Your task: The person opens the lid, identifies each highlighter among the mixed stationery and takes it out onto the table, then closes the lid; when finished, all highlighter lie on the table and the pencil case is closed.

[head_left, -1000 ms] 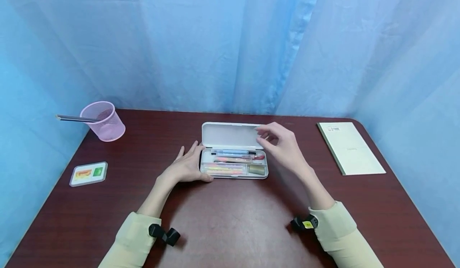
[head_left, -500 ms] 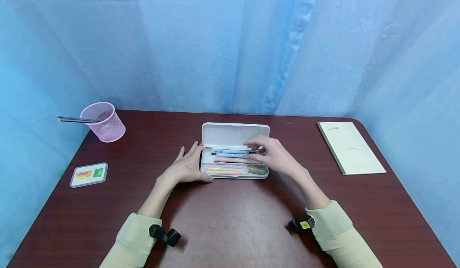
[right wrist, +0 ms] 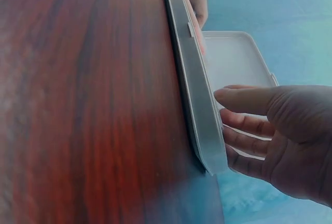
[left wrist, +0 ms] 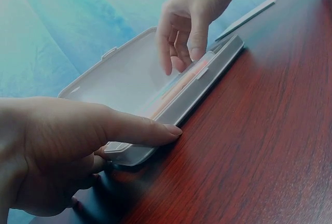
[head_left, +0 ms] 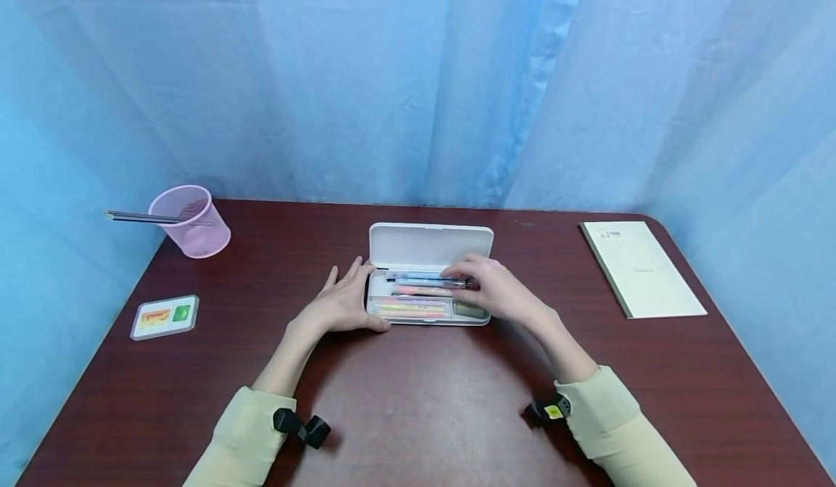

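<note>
A white pencil case [head_left: 431,246] lies with its lid up on the table. Inside it are blue pens [head_left: 421,281], a pinkish pen [head_left: 418,291], pastel sticks [head_left: 411,308] in a front compartment and an olive block [head_left: 469,310]. My left hand [head_left: 341,301] holds the case's left end, thumb along the front edge [left wrist: 155,130] and fingers behind. Over the right part of the case, my right hand [head_left: 499,289] reaches down with bent fingers near the pen ends. In the left wrist view its thumb and fingers stand apart; whether the fingertips touch a pen is hidden.
A pink mesh pen cup [head_left: 196,229] holding dark pencils [head_left: 140,217] stands at the back left. Nearer on that side lies a small flat case [head_left: 165,317] with orange and green patches. A pale notebook [head_left: 643,269] lies at right. Blue curtains [head_left: 366,95] hang behind the table.
My right hand has moved down and left from beside the raised lid into the right part of the pencil case. The left hand has stayed at the case's left end.
</note>
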Motion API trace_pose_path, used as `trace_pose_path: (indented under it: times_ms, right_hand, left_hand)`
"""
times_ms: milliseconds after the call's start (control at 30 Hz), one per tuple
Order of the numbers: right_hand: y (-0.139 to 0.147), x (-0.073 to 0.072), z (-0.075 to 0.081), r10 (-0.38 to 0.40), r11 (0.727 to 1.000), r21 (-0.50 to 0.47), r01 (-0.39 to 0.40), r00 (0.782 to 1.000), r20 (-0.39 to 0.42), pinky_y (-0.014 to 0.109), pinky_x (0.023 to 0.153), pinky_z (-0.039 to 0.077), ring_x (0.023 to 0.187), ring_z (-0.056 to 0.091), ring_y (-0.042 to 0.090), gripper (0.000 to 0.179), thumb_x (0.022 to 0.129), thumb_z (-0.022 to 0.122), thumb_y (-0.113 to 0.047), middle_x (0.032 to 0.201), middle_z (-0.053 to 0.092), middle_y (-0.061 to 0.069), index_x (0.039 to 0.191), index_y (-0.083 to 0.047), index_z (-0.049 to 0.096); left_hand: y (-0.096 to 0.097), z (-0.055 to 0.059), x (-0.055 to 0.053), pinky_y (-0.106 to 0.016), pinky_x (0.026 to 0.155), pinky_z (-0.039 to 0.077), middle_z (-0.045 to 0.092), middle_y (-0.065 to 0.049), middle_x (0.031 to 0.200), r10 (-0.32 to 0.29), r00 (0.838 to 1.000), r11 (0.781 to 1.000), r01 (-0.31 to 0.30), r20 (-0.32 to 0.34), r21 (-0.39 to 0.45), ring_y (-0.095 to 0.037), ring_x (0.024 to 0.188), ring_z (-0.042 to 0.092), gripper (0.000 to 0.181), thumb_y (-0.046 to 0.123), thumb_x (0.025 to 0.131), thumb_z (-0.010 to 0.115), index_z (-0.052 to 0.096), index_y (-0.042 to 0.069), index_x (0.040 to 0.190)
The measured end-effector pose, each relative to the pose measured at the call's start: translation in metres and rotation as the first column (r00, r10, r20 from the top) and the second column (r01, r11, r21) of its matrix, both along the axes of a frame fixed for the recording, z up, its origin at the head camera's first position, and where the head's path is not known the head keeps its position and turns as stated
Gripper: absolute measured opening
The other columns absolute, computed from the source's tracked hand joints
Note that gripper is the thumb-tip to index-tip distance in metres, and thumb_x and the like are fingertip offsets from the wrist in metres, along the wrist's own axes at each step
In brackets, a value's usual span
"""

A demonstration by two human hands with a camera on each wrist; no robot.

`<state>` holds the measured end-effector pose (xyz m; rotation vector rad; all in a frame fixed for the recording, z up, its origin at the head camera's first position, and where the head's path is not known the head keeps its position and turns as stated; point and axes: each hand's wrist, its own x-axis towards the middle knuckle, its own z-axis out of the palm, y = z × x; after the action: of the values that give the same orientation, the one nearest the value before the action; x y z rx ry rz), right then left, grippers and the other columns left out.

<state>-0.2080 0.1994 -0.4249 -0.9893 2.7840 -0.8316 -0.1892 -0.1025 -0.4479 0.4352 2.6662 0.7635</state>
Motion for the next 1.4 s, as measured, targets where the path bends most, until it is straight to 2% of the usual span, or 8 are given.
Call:
trace_pose_path:
  times_ms: [233,400,833,1133,1400]
  right_hand:
    - [0.0,0.001,-0.002,0.002,0.999,0.043,-0.001,1.0,-0.022,0.03,0.076,0.052,0.092,0.063,0.017,0.031,0.092,0.077,-0.011,0.11,0.069,0.003,0.122,-0.014,0.075]
    - [0.0,0.002,-0.003,0.002,0.998,0.055,-0.002,1.0,-0.016,0.027,0.073,0.05,0.088,0.06,0.012,0.03,0.092,0.076,-0.01,0.107,0.068,0.002,0.122,-0.014,0.075]
    - [0.0,0.003,-0.004,-0.008,0.999,0.052,0.01,1.0,-0.03,0.028,0.074,0.052,0.087,0.061,0.012,0.028,0.091,0.077,-0.009,0.104,0.07,0.0,0.118,-0.015,0.077]
    - [0.0,0.002,-0.001,-0.025,0.999,0.042,0.027,0.999,-0.045,0.029,0.075,0.052,0.088,0.064,0.013,0.027,0.092,0.076,-0.007,0.107,0.073,0.001,0.118,-0.014,0.077]
    - [0.014,0.0,0.003,-0.023,0.999,-0.027,0.021,0.997,-0.073,0.031,0.076,0.054,0.09,0.066,0.013,0.024,0.093,0.074,-0.006,0.105,0.075,0.001,0.115,-0.014,0.079]
  left_hand:
    - [0.0,0.0,0.0,-0.061,0.131,0.002,0.021,-0.019,0.171,0.002,1.0,1.0,-0.002,-0.002,0.005,-0.033,0.163,0.012,0.11,0.048,0.075,0.087,0.029,0.007,0.158]
    - [0.001,0.0,-0.001,-0.062,0.131,0.001,0.021,-0.019,0.172,-0.001,1.0,1.0,0.001,-0.003,0.008,-0.034,0.163,0.012,0.109,0.047,0.075,0.087,0.029,0.007,0.158]
    - [0.003,0.002,0.001,-0.06,0.132,0.0,0.02,-0.016,0.172,0.0,1.0,1.0,0.0,0.011,0.013,-0.031,0.163,0.01,0.109,0.047,0.075,0.087,0.028,0.009,0.159]
    - [0.001,0.004,0.001,-0.059,0.132,-0.001,0.018,-0.019,0.172,-0.002,1.0,1.0,0.001,0.013,0.019,-0.032,0.163,0.01,0.109,0.046,0.076,0.086,0.027,0.008,0.159]
    - [0.0,0.001,0.001,-0.06,0.132,0.0,0.018,-0.018,0.172,0.002,1.0,1.0,-0.002,0.017,0.011,-0.032,0.163,0.01,0.109,0.047,0.076,0.086,0.027,0.009,0.159]
